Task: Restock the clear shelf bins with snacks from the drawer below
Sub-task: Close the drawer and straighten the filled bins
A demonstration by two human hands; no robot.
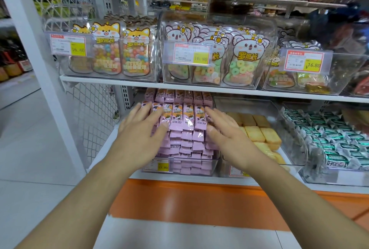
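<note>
White shop shelving (111,79) carried clear bins on two levels above an orange drawer front (179,201). On the lower shelf, the leftmost clear bin (207,164) was heaped with pink snack packets (185,121). Both hands reached over that heap: the left hand (139,129) and right hand (225,129) lay with fingers straight and spread, touching the packets at either side. Beside it sat yellow cakes (257,131) and green-wrapped sweets (327,135).

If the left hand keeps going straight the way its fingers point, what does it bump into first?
Most likely the pink snack packets stacked in the clear bin. The left hand already has its straight fingers at their left edge, though actual contact is hard to judge.
</note>
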